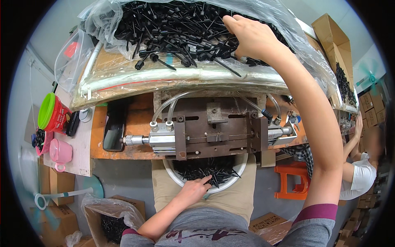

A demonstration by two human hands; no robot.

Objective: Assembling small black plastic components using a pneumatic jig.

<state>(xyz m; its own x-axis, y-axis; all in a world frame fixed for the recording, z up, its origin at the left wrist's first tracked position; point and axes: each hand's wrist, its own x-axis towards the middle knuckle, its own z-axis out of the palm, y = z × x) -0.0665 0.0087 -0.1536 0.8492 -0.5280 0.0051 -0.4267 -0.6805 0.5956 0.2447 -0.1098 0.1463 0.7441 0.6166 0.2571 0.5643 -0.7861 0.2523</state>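
Note:
My right hand [256, 39] is over the right part of a heap of black plastic pieces [173, 24] with thin stems and ribbed heads. Its thumb and fingers are apart, and I see nothing held between them. Down at my lap, my left hand [194, 192] rests at the near rim of a white basin [168, 169] full of similar black pieces. Its fingers reach out loosely over them, and some fingertips are partly hidden. Between the two hands stands a brown metal fixture [214, 131] with a silver pneumatic cylinder [162, 142] at its left and clear air hoses.
The heap lies on a plastic-lined tray with a pale raised edge [164, 80]. A phone [114, 127], a red tub [55, 113] and a pink cup [61, 150] stand left. An orange stool [291, 181] and another person [358, 173] are at right. An open box [110, 224] sits lower left.

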